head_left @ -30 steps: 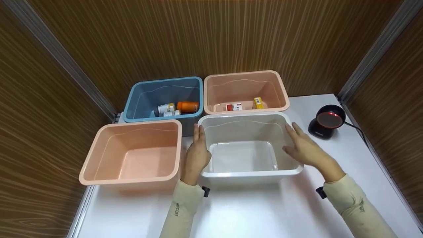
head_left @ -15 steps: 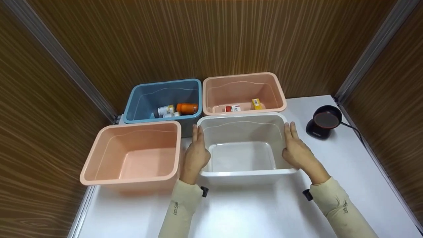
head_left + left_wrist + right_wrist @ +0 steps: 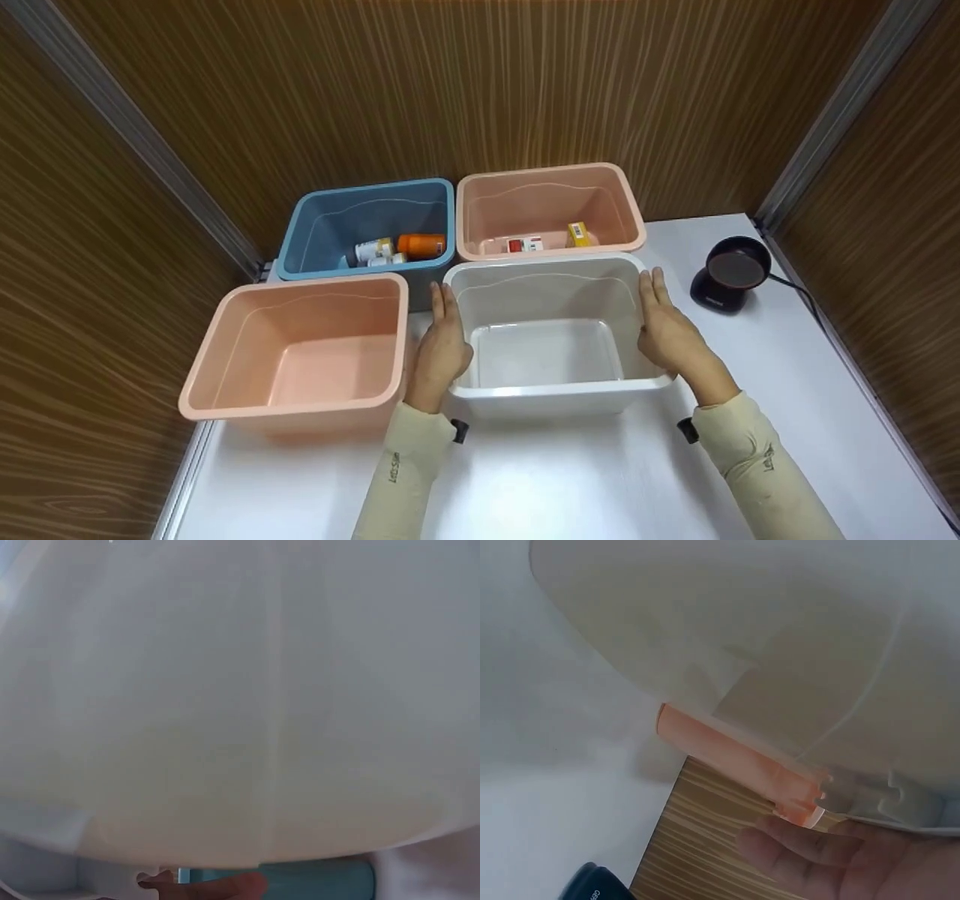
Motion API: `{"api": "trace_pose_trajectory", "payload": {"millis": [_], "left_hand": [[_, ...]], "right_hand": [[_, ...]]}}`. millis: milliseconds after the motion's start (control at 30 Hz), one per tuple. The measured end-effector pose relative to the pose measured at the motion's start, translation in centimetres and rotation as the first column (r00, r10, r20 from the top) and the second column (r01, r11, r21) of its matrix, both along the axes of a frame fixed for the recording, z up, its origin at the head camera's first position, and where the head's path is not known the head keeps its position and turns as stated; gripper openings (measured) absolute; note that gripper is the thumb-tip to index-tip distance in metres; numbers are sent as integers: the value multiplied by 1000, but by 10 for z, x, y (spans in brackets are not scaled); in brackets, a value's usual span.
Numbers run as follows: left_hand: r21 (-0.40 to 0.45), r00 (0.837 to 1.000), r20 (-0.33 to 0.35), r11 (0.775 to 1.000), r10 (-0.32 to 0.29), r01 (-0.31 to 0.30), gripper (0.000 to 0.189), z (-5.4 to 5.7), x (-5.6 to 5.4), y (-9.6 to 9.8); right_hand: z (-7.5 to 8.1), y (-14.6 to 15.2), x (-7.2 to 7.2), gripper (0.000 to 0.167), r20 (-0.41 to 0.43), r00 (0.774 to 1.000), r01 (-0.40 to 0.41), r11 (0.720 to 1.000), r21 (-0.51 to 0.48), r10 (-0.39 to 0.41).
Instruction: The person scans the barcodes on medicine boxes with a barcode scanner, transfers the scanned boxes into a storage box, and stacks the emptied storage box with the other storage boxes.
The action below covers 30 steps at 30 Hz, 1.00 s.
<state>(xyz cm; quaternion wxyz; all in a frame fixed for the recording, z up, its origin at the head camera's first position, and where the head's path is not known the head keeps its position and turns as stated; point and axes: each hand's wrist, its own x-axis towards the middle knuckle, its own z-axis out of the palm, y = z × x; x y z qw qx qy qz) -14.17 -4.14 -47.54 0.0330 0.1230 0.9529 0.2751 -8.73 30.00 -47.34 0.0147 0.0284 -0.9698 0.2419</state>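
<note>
An off-white plastic bin (image 3: 555, 391) stands at the front middle, with nothing seen inside. My left hand (image 3: 441, 352) lies along its left side, fingers straight and pointing forward, against or very near the rim. On the opposite side, my right hand (image 3: 675, 337) is placed the same way, its straight fingers at the right rim. In the left wrist view the bin's outer wall (image 3: 225, 705) fills most of the picture, and a finger (image 3: 225, 888) shows at the bottom. The right wrist view has the straight fingers (image 3: 802, 851) below the bin's rim.
A peach bin (image 3: 292, 411) stands to the left. Behind are a blue bin (image 3: 300, 225) with several bottles (image 3: 421, 245) and another peach bin (image 3: 626, 202) with small boxes (image 3: 577, 234). A black scanner (image 3: 731, 274) with a cable sits at right on the white table (image 3: 555, 480).
My right hand has moved left, from slightly apart to the white bin's right rim, its fingers now together. My left hand stays at the left side. The scanner's red lights have gone dark.
</note>
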Motion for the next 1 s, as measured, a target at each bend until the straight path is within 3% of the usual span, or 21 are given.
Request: {"api": "trace_pose_trajectory", "payload": {"millis": [300,567,733,1000], "left_hand": [[-6,999,36,1000,6,-6,90,8,-5,1],[-15,998,55,1000,-22,23,86,19,9,-1],[-16,998,48,999,-29,30,86,38,17,-5],[2,997,67,999,-48,48,87,72,19,-12]], "right_hand": [[11,7,0,83,31,999,-32,998,-56,34],[24,10,18,80,13,999,-45,995,-90,46],[42,10,30,79,8,999,-52,991,-120,54],[76,6,38,79,1,998,-64,989,-135,65]]}}
